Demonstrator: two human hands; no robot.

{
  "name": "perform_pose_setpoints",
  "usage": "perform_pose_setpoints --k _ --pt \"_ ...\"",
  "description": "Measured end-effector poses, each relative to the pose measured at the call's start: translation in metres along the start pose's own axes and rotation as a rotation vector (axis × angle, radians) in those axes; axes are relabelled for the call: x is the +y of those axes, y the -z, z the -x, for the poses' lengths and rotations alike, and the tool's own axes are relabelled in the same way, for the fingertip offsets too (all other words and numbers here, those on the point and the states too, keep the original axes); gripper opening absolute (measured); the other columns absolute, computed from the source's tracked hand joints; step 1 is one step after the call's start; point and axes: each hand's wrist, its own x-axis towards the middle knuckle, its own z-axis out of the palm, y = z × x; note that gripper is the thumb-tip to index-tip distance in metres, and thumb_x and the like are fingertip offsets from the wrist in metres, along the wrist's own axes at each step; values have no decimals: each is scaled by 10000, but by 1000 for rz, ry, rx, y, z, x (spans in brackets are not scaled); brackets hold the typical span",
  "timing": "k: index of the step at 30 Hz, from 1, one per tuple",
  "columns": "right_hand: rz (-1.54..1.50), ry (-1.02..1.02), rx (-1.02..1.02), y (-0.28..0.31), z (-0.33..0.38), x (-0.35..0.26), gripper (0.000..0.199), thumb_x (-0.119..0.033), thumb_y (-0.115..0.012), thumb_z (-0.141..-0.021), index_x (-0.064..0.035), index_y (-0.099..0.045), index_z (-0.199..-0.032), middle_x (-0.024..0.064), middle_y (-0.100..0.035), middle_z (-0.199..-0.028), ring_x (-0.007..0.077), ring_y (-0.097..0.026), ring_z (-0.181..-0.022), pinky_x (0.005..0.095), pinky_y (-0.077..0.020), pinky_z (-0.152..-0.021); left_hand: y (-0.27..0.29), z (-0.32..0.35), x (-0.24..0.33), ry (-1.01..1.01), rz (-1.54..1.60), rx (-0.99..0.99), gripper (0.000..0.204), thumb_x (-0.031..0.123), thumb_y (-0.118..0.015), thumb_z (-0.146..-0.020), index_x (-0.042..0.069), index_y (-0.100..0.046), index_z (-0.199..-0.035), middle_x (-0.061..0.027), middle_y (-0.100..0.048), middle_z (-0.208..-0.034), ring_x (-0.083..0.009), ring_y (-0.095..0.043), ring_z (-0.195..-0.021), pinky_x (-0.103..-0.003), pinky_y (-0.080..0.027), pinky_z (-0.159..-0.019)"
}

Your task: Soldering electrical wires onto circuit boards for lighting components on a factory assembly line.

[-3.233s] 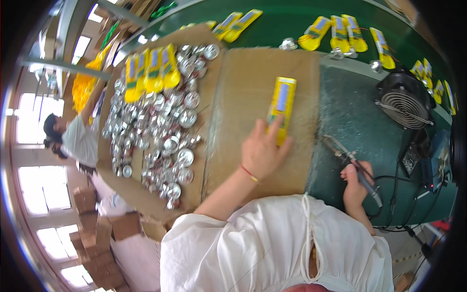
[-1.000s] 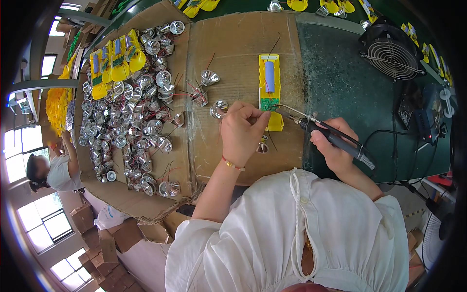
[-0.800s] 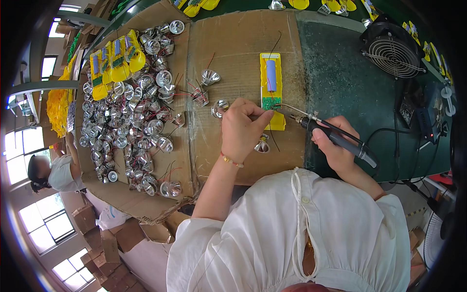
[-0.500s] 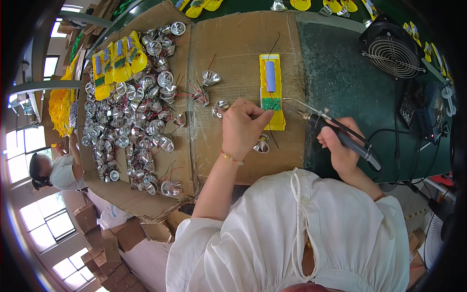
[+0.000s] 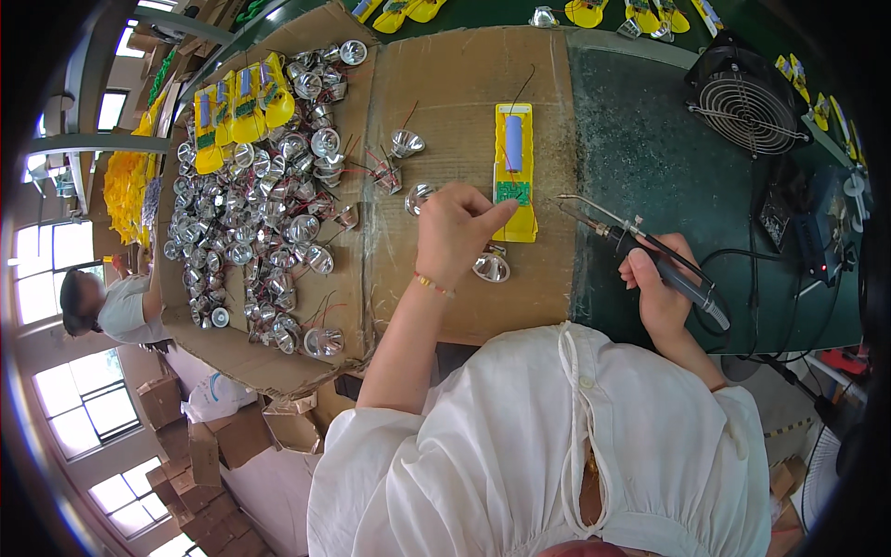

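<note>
A yellow plastic housing (image 5: 525, 227) lies lengthwise on the cardboard, carrying a lilac cylindrical battery cell (image 5: 513, 144) and a green circuit board (image 5: 512, 193). At the board's lower left edge, my left hand (image 5: 455, 227) is closed in a pinch; whatever is between thumb and finger is too small to make out. My right hand (image 5: 661, 283) grips a soldering iron (image 5: 677, 278) with a thin metal feed tube along it. Its tip points left, a little apart from the board. Beneath my left hand rests a silver reflector cup (image 5: 492, 268); another reflector cup (image 5: 419, 198) is partly hidden behind that hand.
A heap of wired reflector cups (image 5: 269, 200) fills the left cardboard, with several yellow housings (image 5: 243, 107) on top. A black fan with a wire grille (image 5: 749, 111) stands back right, near a dark blue box (image 5: 817, 232) and cables. Another person (image 5: 121, 302) is far left.
The soldering iron's tip has drawn back right, away from the circuit board. My left hand has shifted slightly, and the reflector cup below it shows more fully.
</note>
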Motion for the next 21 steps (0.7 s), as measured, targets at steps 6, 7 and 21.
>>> perform_pose_setpoints --k 6,7,21 --pt "27 -30 44 11 2 -2 178 -90 -626 -800 27 -525 -887 102 -600 -694 116 -573 -581 212 -458 -508 28 48 -13 -289 -8 393 278 105 -755 -655 27 -573 -850 -9 -575 -711 -99 -524 -595 -221 -429 -551" --pt "22 -27 35 8 2 -3 178 -90 -626 -800 27 -525 -887 102 -600 -694 116 -573 -581 212 -458 -508 28 61 -28 -196 60 332 223 94 -758 -650 32 -594 -789 -14 -570 -703 -97 -525 -599 -223 -425 -547" --pt "118 14 -87 -18 -10 -2 148 -73 -616 -794 17 -523 -867 81 -592 -668 100 -563 -582 210 -448 -514 0 8 -15 -297 -72 -68 179 149 -581 -828 -1 -600 -733 -92 -506 -740 -194 -495 -675 -295 -410 -594"
